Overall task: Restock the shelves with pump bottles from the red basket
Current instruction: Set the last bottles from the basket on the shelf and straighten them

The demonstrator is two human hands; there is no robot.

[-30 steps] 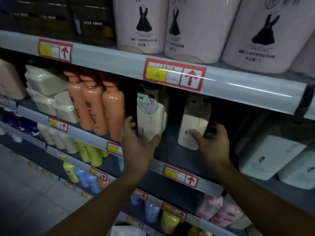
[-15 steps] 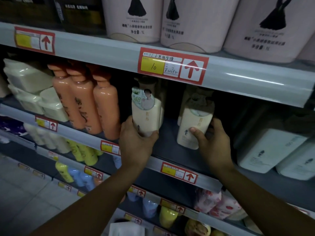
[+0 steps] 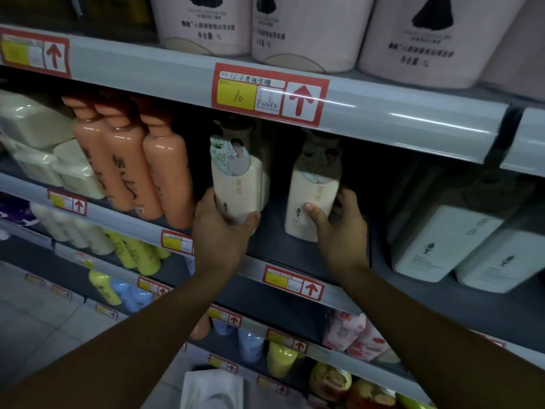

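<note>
Two cream pump bottles stand on the middle shelf (image 3: 265,246). My left hand (image 3: 219,231) is wrapped around the base of the left cream bottle (image 3: 236,181), which carries a round tag with a picture. My right hand (image 3: 339,228) grips the lower part of the right cream bottle (image 3: 314,196), thumb on its front. More cream bottles stand behind the left one. The pump heads are in shadow under the upper shelf edge. The red basket is out of view.
Three orange bottles (image 3: 138,169) stand close to the left of my left hand. White square bottles (image 3: 448,240) sit to the right. Large pink bottles (image 3: 309,28) fill the shelf above; yellow and blue bottles (image 3: 132,255) fill the lower shelves. A white object (image 3: 212,388) lies at the bottom.
Both hands have closed on the two cream bottles, and the bottles have come forward toward the shelf's front edge. The view has moved closer.
</note>
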